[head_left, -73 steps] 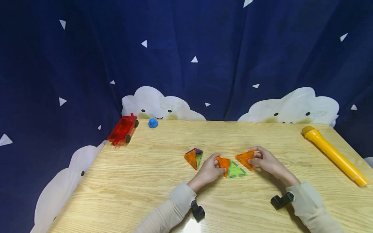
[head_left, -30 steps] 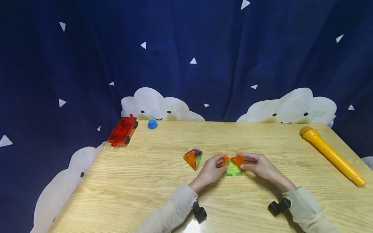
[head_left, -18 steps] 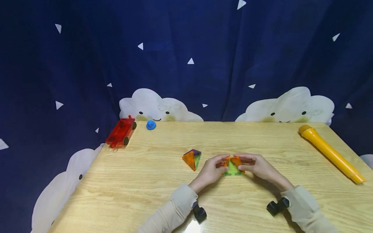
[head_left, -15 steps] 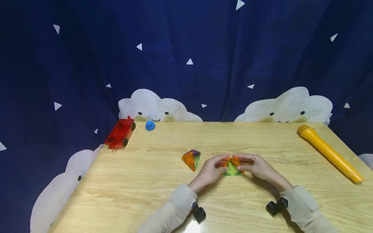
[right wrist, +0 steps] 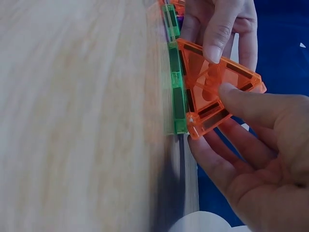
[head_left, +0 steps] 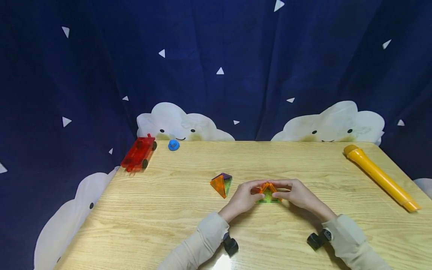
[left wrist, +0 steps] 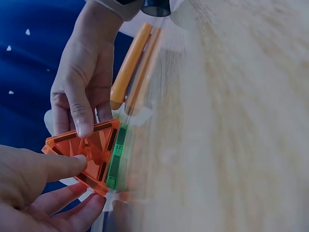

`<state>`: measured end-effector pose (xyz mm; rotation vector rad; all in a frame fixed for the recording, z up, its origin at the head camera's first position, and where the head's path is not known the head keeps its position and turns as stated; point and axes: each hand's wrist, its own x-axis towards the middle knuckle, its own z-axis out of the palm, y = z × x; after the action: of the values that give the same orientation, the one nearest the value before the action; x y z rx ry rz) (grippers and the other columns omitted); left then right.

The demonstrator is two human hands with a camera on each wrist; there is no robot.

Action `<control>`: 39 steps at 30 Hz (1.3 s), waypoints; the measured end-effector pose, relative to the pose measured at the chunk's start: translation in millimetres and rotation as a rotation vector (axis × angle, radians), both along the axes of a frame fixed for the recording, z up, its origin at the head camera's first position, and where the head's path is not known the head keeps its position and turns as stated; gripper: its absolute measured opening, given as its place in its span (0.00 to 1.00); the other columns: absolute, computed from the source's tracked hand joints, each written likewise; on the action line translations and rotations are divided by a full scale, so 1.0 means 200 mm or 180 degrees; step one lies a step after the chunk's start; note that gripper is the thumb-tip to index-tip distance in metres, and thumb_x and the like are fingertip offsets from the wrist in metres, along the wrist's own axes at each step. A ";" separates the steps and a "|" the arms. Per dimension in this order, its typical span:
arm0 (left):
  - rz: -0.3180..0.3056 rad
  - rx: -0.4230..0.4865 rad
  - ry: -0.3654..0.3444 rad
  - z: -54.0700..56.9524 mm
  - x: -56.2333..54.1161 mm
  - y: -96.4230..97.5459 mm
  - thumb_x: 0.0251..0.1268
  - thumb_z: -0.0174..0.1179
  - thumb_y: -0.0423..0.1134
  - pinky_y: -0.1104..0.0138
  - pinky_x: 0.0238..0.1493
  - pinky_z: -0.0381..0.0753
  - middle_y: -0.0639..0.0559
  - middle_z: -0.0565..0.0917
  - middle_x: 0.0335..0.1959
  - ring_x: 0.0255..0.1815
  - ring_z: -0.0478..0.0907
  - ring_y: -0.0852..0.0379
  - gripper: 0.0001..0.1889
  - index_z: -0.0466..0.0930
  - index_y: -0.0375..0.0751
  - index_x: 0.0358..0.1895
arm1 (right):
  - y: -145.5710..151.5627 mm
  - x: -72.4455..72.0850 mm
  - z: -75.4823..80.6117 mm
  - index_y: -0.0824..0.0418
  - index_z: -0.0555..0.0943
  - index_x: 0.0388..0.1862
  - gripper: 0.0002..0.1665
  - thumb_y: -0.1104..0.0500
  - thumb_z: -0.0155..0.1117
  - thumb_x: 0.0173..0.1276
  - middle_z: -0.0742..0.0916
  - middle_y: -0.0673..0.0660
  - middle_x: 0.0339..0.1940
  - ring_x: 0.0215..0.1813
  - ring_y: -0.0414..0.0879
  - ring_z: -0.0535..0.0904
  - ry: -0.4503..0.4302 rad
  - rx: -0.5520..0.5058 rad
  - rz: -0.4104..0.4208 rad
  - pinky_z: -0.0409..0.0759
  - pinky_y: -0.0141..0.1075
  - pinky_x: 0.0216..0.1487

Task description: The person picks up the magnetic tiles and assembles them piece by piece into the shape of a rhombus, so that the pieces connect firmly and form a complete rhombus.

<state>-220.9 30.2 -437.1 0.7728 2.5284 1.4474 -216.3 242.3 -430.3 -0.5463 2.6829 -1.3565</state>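
A green triangular magnetic tile [head_left: 268,200] lies flat on the wooden table between the two hands. My left hand [head_left: 244,195] pinches an orange triangular magnetic tile [head_left: 263,188] between thumb and fingers, along the green tile's left side. On the other side, my right hand [head_left: 297,193] pinches a second orange tile [head_left: 273,188]. Both orange tiles lean inward, and their tops come together above the green tile [right wrist: 177,92]. The fingertips of the hands nearly meet behind them. To the left stands a small pyramid [head_left: 220,185] of orange, green and purple tiles.
A red toy car base [head_left: 139,153] with black wheels sits at the table's far left corner. Beside it is a small blue duck [head_left: 173,145]. A yellow toy microphone [head_left: 381,178] lies along the right side. A dark blue curtain [head_left: 202,75] hangs behind the table.
My right hand has moved left, bringing its orange tile to the green one. The orange tiles have tilted up and inward until their tops met. The pyramid has stayed put.
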 end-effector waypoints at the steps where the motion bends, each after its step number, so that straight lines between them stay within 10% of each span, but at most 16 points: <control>1: 0.0007 -0.0009 0.0005 0.00 0.00 0.00 0.63 0.61 0.33 0.65 0.54 0.76 0.52 0.78 0.59 0.54 0.78 0.56 0.24 0.76 0.52 0.62 | 0.00 0.00 0.00 0.68 0.78 0.57 0.27 0.59 0.68 0.61 0.81 0.68 0.56 0.56 0.62 0.78 -0.0001 0.0006 0.0002 0.76 0.50 0.54; 15: -0.0119 0.0002 -0.0203 0.01 -0.02 0.00 0.65 0.58 0.30 0.66 0.57 0.74 0.47 0.79 0.58 0.58 0.76 0.53 0.21 0.74 0.45 0.61 | 0.00 0.00 0.00 0.69 0.76 0.59 0.31 0.59 0.72 0.57 0.81 0.67 0.55 0.52 0.58 0.80 -0.0063 -0.0064 0.0104 0.79 0.38 0.50; 25: -0.0102 0.0005 -0.0104 0.02 -0.04 -0.01 0.63 0.59 0.27 0.69 0.52 0.76 0.46 0.83 0.50 0.51 0.79 0.54 0.12 0.78 0.40 0.49 | 0.00 0.00 0.00 0.73 0.69 0.64 0.39 0.60 0.72 0.56 0.71 0.74 0.64 0.63 0.71 0.67 -0.0209 -0.0252 0.0655 0.70 0.51 0.59; 39: -0.0082 -0.0018 -0.0068 0.06 -0.03 -0.02 0.65 0.57 0.26 0.72 0.51 0.76 0.49 0.83 0.49 0.51 0.79 0.56 0.13 0.80 0.41 0.50 | -0.02 0.00 0.00 0.67 0.74 0.51 0.31 0.57 0.76 0.52 0.81 0.62 0.50 0.57 0.63 0.74 -0.0014 0.0034 0.0249 0.71 0.55 0.59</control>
<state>-226.6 25.7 -424.2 0.7817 2.4963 1.4324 -215.5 237.6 -430.2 -0.6393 2.6339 -1.3208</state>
